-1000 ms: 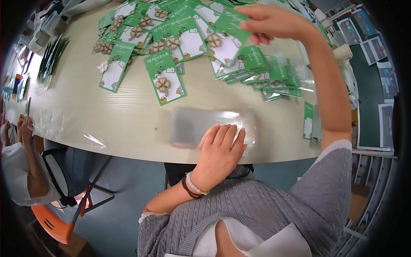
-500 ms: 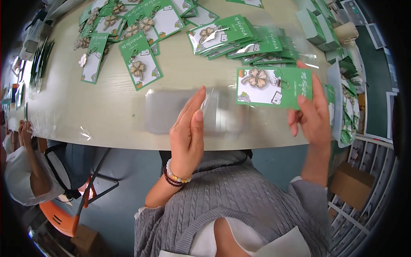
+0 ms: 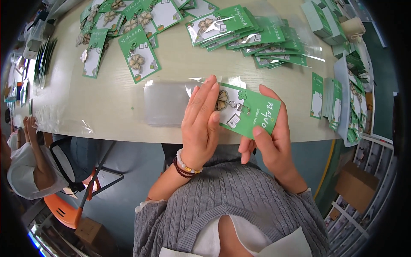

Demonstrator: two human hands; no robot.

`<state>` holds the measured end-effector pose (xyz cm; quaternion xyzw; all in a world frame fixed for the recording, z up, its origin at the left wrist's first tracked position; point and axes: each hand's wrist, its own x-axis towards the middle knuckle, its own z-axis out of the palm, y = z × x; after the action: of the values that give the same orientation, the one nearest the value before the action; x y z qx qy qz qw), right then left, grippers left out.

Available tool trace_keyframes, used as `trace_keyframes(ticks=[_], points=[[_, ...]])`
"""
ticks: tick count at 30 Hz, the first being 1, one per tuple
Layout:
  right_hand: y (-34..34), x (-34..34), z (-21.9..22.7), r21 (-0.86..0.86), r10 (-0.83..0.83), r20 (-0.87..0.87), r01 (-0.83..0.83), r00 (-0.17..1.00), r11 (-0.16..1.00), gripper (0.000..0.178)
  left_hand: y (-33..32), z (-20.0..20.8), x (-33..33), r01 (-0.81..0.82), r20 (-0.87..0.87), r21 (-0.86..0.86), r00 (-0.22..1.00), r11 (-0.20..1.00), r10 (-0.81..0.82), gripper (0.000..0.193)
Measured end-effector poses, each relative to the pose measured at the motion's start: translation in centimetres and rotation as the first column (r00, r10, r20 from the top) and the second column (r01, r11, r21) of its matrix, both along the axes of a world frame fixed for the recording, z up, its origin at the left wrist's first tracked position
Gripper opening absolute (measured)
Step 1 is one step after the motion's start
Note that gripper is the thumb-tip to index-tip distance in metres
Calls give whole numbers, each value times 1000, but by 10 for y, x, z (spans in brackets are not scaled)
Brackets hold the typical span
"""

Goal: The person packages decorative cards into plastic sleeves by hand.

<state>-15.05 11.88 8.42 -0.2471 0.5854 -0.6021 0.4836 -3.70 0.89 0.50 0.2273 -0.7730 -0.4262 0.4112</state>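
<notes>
My right hand (image 3: pixel 276 145) holds the green end of a printed card (image 3: pixel 257 111) between thumb and fingers. A four-leaf-clover keychain (image 3: pixel 221 100) with a metal clasp hangs on the card. My left hand (image 3: pixel 200 124) is upright at the card's other end, fingers straight and pressed together, and hides that end. Clear film shows near its fingertips, seemingly a thin plastic bag pinched there; its outline is hard to make out. Just left of this hand lies a stack of clear plastic bags (image 3: pixel 165 105) on the table.
Bagged cards (image 3: pixel 265 38) lie piled at the back. More keychain cards (image 3: pixel 137 58) spread over the back left. A plastic bin (image 3: pixel 342 107) of cards stands at the right edge, beside green-and-white stacks (image 3: pixel 319 25). Another person (image 3: pixel 32 167) sits at the left, near an orange chair (image 3: pixel 64 210).
My right hand has brought the card left and down, tilting it, until its end meets my left hand. My left hand has shifted slightly right and remains upright.
</notes>
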Motion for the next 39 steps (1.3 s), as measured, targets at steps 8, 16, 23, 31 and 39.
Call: trace_keyframes(ticks=[8, 16, 23, 31, 39], points=[[-4, -14, 9, 43, 25, 86, -29, 996, 999, 58, -3, 0, 5, 53, 105, -87, 993, 995, -44, 41], [-3, -14, -6, 39, 87, 27, -88, 996, 995, 58, -3, 2, 6, 64, 207, -26, 977, 998, -57, 49], [0, -15, -17, 3, 115, -18, -115, 993, 993, 60, 1, 5, 3, 60, 194, 2, 979, 998, -60, 48], [0, -16, -20, 15, 145, 41, -146, 989, 989, 60, 1, 5, 6, 97, 209, -64, 974, 993, -82, 49], [-4, -13, -21, -23, 182, 65, -181, 981, 983, 59, 11, 16, 0, 119, 247, -260, 967, 958, -53, 58]])
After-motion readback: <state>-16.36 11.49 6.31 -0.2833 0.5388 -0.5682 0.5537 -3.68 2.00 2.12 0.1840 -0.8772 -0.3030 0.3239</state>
